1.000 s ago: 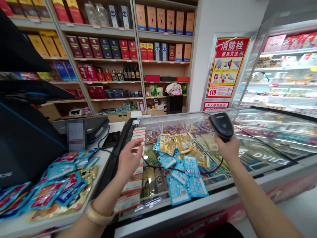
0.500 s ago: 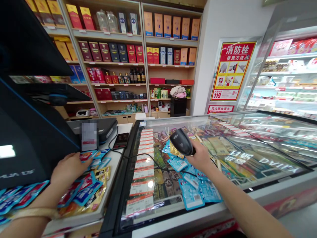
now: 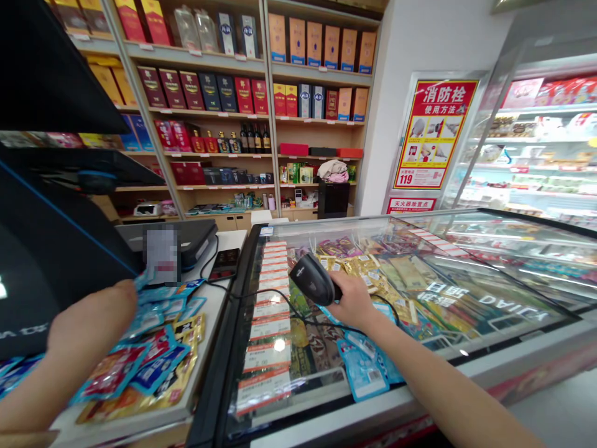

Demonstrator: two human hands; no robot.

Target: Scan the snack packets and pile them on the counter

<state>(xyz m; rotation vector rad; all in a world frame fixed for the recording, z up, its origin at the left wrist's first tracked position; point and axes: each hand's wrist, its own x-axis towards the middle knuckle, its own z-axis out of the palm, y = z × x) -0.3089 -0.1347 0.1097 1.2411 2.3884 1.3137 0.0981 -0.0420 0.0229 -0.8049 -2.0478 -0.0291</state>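
Observation:
A black handheld barcode scanner (image 3: 313, 280) is gripped in my right hand (image 3: 353, 300), tilted over the glass freezer top (image 3: 321, 389), with its cable trailing to the left. Light-blue snack packets (image 3: 368, 367) lie on the glass under and beside that wrist. My left hand (image 3: 93, 317) is slightly blurred over the left counter, its fingers hidden behind the back of the hand. Close to it are blue packets (image 3: 149, 317), red packets (image 3: 112, 373), a dark-blue packet (image 3: 161, 368) and gold packets (image 3: 175, 382), lying in an overlapping pile.
A dark checkout terminal (image 3: 51, 249) looms on the left, with a lit display (image 3: 161, 255) behind the packets. A phone (image 3: 224, 264) lies at the counter's edge. Price labels (image 3: 265, 358) line the freezer's left side. Shelves of boxed bottles (image 3: 209, 93) stand behind.
My right hand and the scanner have shifted left, and gold packets now show behind them. My left hand has drawn back to the left, uncovering blue packets on the counter.

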